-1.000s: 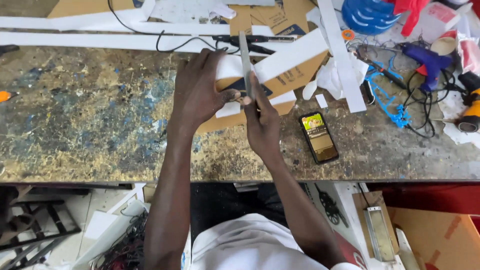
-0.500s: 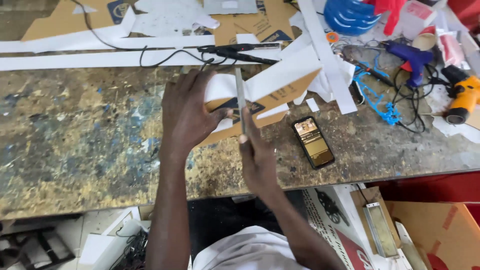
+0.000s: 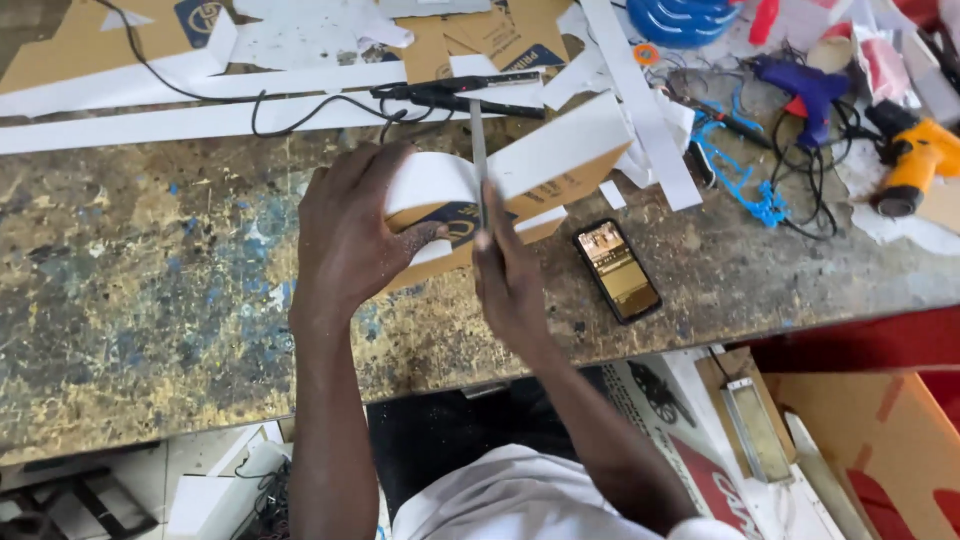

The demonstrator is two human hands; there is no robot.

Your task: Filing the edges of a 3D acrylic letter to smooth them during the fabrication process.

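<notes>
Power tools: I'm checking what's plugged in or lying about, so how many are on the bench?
2 clearly: a blue glue gun at the far right among the cables, and a yellow drill at the right edge. Clutter may hide more.

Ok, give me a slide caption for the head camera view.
Left hand steadies white-faced brown cardboard piece; right hand draws thin metal blade across it.
</notes>
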